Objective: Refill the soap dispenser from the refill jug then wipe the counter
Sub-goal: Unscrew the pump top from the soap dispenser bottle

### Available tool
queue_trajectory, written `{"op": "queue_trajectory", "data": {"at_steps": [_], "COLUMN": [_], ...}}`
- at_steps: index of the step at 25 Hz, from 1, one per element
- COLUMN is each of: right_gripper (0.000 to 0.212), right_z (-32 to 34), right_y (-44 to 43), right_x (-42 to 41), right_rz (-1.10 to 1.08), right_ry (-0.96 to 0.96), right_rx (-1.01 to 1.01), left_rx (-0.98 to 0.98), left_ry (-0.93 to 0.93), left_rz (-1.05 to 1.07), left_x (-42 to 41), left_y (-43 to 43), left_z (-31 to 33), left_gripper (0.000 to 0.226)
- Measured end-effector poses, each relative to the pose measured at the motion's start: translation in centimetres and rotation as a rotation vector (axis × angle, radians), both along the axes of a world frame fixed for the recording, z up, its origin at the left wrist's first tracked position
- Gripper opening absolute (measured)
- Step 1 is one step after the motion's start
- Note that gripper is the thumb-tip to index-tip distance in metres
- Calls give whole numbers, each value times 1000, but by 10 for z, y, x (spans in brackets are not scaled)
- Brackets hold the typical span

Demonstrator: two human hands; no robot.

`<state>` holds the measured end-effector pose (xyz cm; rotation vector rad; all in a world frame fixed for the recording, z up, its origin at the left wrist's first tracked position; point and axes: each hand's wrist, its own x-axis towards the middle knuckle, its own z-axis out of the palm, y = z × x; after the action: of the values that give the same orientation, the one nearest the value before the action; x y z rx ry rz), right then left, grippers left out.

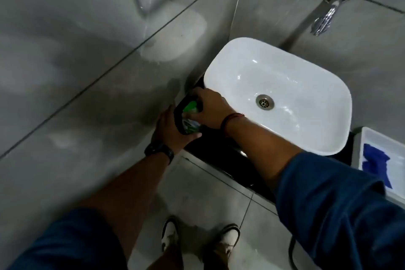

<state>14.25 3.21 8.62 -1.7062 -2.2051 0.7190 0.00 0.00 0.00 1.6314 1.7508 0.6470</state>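
A dark container with a green label [190,116] stands on the black counter [232,155], squeezed between the grey tiled wall and the white basin [285,85]. I cannot tell whether it is the soap dispenser or the refill jug. My left hand [173,131] wraps around its lower body from the wall side. My right hand [210,109] grips its top from the basin side, hiding the cap or pump. No second bottle shows.
A chrome wall tap [326,17] juts out above the basin. A white tray holding a blue cloth [377,164] sits at the right edge. Grey tiled walls close in on the left and behind. My shoes stand on the tiled floor below.
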Motion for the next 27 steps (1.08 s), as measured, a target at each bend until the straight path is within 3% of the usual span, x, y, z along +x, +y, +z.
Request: {"op": "queue_trajectory", "data": {"at_steps": [3, 5, 8, 10, 14, 18, 21, 27], "right_gripper": [48, 41, 30, 23, 25, 15, 13, 22], "right_z": [-18, -26, -25, -16, 12, 39, 55, 60], "right_y": [5, 3, -5, -10, -8, -6, -12, -22], "right_x": [-12, -15, -12, -7, 4, 21, 42, 53], "right_rz": [-34, -87, -169, -273, -415, -370, -295, -525], "right_ry": [-111, -110, 51, 162, 292, 343, 460, 653], "right_rx": [8, 17, 84, 139, 278, 298, 264, 298], "left_rx": [-67, -25, 96, 135, 279, 557, 476, 537], "left_ry": [-61, -48, -67, -112, -173, 56, 129, 90], "left_rz": [46, 10, 55, 66, -38, -76, -139, -104], "left_x": [11, 20, 29, 37, 51, 59, 63, 79], "left_y": [11, 17, 24, 26, 35, 36, 39, 35], "left_z": [-21, -33, -28, -14, 25, 54, 64, 70], "left_gripper": [117, 97, 56, 43, 44, 43, 56, 69]}}
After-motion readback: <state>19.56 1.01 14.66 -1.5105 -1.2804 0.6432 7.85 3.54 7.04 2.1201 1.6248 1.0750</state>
